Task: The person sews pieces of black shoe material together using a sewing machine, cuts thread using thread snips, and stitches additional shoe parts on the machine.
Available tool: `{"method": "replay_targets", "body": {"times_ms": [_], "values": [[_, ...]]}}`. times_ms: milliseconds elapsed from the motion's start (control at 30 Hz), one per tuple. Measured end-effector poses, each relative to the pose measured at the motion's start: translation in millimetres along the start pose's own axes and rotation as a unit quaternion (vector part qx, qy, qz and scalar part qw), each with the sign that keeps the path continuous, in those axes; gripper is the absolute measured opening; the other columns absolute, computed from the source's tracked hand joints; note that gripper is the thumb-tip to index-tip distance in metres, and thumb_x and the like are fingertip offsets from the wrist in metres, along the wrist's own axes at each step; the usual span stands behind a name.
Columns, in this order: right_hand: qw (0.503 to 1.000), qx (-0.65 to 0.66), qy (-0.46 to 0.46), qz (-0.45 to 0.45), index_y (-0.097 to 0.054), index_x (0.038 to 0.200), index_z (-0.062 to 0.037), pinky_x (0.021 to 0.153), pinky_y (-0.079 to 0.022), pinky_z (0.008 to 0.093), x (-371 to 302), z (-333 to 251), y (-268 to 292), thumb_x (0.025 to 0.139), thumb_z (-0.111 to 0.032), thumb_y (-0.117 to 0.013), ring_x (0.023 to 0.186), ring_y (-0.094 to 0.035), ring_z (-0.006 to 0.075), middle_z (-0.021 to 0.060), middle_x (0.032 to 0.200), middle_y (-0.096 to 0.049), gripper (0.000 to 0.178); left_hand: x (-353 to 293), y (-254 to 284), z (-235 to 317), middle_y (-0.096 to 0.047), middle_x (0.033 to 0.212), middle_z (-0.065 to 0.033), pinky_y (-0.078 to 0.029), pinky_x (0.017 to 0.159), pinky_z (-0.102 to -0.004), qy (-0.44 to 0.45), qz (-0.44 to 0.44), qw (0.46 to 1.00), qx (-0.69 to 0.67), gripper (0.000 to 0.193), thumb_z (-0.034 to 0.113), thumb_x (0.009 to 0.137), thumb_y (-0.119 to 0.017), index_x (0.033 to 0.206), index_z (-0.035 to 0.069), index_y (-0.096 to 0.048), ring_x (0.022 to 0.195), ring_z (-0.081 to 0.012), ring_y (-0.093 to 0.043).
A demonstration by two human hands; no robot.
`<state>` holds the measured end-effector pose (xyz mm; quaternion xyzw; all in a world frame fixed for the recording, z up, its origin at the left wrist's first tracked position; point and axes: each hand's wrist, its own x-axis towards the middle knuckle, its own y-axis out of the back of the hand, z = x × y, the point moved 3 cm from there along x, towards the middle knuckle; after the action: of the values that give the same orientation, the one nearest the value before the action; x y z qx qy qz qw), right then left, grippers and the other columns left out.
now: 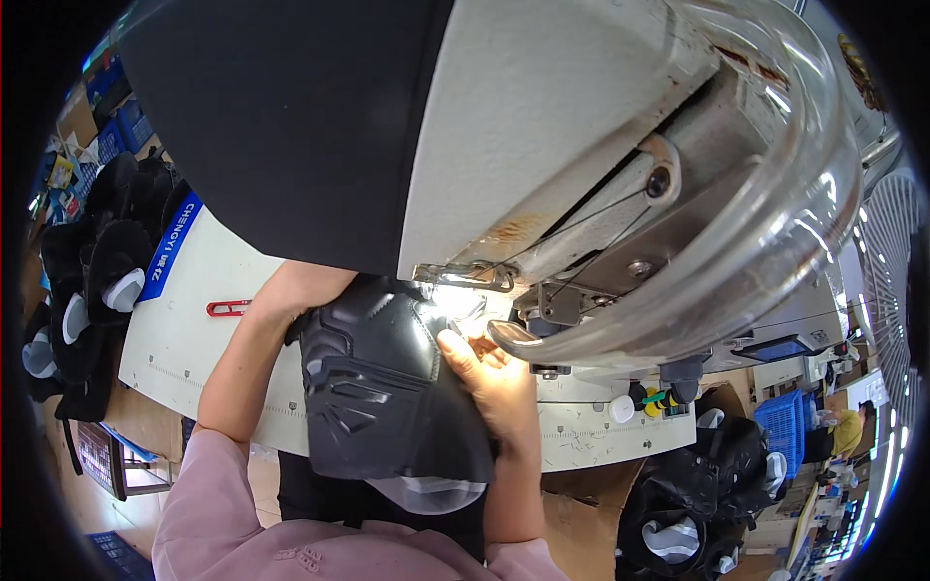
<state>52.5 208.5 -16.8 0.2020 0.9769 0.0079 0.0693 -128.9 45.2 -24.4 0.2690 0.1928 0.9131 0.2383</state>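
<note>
A black, leather-like boot upper (373, 387) with moulded ridges lies under the sewing machine (542, 136), its pale lining (431, 494) showing at the lower end near my lap. My right hand (494, 382) grips the upper's right edge just beside the lit stitching area, thumb on top and fingers curled. My left hand (315, 286) reaches to the far left edge of the upper; its fingers are hidden by the upper and the dark machine cover (291, 116). A bright lamp washes out the needle area, so the needle itself cannot be made out.
The white table (184, 329) carries a red cutter (228, 308) left of my forearm. Black uppers are piled at far left (111, 261) and in a cardboard box (697, 474) at right. A clear curved guard (775, 261) arches over the right side. Another person (848, 436) is far right.
</note>
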Motion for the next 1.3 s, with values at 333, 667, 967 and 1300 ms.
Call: {"method": "replay_targets", "body": {"times_ms": [333, 667, 967, 1300], "values": [[0.99, -0.011, 0.11, -0.082, -0.065, 0.093, -0.0005, 0.063, -0.044, 0.0214, 27.1, 30.8, 32.5, 0.086, -0.013, -0.071, 0.072, -0.055, 0.0062, 0.0007, 0.081, -0.062, 0.016, -11.5, -7.9, 29.5, -0.066, 0.095, -0.0148, -0.048, 0.08, -0.0345, -0.05, -0.007, 0.999, 0.008, 0.017, 0.001, 0.087, -0.055, 0.101, -0.005, -0.063, 0.087, -0.0264, -0.062], [0.987, -0.027, 0.159, 0.0, -0.064, 0.088, -0.0008, 0.061, -0.041, 0.0201, 8.5, 9.4, -3.2, 0.085, -0.01, -0.072, 0.068, -0.052, 0.0042, -0.0011, 0.077, -0.059, 0.012, -3.5, -4.4, 2.2, -0.066, 0.093, -0.0175, -0.049, 0.077, -0.036, -0.032, 0.028, 0.998, 0.043, 0.017, -0.002, 0.083, -0.055, 0.098, -0.007, -0.062, 0.086, -0.0282, -0.062], [0.986, 0.029, 0.134, 0.093, -0.063, 0.083, -0.0001, 0.059, -0.04, 0.0209, 2.3, 8.9, -15.8, 0.082, -0.008, -0.074, 0.066, -0.05, 0.0047, -0.0011, 0.077, -0.057, 0.014, -104.2, 51.9, -41.6, -0.04, 0.146, -0.0165, -0.021, 0.113, -0.0439, 0.205, 0.013, 0.936, 0.285, 0.049, 0.024, 0.097, -0.046, 0.141, 0.004, -0.039, 0.138, -0.0323, -0.031], [0.965, 0.048, 0.178, 0.184, -0.057, 0.076, -0.0028, 0.055, -0.035, 0.0199, -9.7, 1.3, -38.2, 0.086, -0.013, -0.072, 0.059, -0.045, 0.0031, -0.0025, 0.065, -0.053, 0.021, -176.3, 95.5, -1.3, -0.061, 0.122, -0.0184, -0.027, 0.112, -0.0429, 0.266, 0.137, 0.935, 0.192, 0.057, 0.036, 0.101, -0.035, 0.149, 0.007, -0.028, 0.117, -0.023, -0.057]]}}
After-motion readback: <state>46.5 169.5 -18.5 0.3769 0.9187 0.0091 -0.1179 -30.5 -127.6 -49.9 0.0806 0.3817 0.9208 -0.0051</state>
